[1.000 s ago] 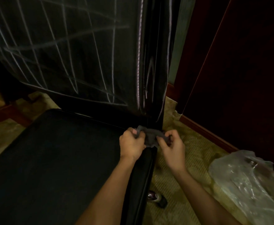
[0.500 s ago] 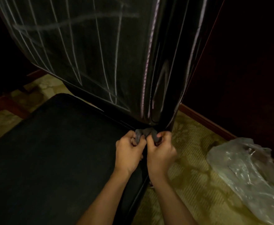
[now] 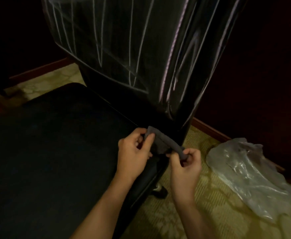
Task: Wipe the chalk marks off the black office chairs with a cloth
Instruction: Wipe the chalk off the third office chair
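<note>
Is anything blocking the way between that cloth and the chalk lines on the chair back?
Nothing visible. Left hand and right hand hold the cloth just below the chair back, open space between.

The chair back (image 3: 141,49) looks like glossy black leather or vinyl, smooth, with shiny streaks and powdery white chalk lines (image 3: 100,54) on it. The seat (image 3: 55,144) is matt black, fabric-like. The cloth (image 3: 160,144) is soft grey fabric, matt. The bag (image 3: 248,175) is thin, crinkled, translucent plastic. The carpet (image 3: 184,218) is matt and patterned; the skirting board (image 3: 210,130) is polished reddish wood
</note>
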A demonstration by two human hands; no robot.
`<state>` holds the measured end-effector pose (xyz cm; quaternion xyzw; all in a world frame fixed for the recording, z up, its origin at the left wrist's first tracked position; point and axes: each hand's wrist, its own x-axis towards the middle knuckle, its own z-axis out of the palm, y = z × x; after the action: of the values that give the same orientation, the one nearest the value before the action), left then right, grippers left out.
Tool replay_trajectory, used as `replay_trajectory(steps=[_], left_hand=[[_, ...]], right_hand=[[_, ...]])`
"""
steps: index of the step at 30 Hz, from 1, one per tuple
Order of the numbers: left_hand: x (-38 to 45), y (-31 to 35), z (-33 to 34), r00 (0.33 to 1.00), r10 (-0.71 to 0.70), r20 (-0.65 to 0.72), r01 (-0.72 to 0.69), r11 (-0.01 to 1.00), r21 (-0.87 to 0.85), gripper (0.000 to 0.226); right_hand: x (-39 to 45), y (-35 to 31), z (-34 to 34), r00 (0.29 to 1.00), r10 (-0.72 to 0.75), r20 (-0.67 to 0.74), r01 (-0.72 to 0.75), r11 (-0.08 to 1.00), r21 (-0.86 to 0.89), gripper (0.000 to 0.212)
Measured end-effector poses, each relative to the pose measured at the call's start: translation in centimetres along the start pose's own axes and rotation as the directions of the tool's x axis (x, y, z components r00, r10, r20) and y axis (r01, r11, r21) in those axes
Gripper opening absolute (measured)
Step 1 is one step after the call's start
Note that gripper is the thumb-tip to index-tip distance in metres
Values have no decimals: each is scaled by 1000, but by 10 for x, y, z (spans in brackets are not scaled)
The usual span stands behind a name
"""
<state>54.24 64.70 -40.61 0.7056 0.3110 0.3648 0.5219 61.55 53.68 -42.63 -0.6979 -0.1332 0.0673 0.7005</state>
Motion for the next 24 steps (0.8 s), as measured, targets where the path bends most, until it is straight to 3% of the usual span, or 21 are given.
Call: replay_trajectory(steps=[3,5,9,11,13,17,20,24], left_hand=[[-16,1,-7,956,148,255,-199,961,191,8],[-25,5,-11,903,182,390,-281,936,214,5],[-39,14,-24,874,128,470,-187,979,82,9],[-49,23,-22,897,97,431,-132,990,52,4],[-57,34,-8,949,105,297,-118,993,27,6],[-61,31,24,986,157,50,-160,985,63,15],[-65,18,27,974,224,33,-225,944,241,21],[-65,19,27,996,78,46,-90,917,388,27]], right_hand=[[-17,-1,-20,993,-84,84,86,996,-21,26],[-21,-5,-38,990,-123,73,126,991,-36,25],[-35,-15,-79,966,-236,104,245,965,-89,27],[-45,-26,-90,940,-316,125,334,929,-162,27],[-45,-39,-88,904,-416,96,427,877,-220,25],[-29,-40,-66,880,-471,63,464,821,-334,25],[-29,-21,-60,891,-450,65,444,832,-332,26],[-26,-7,-59,931,-358,65,364,918,-158,36]])
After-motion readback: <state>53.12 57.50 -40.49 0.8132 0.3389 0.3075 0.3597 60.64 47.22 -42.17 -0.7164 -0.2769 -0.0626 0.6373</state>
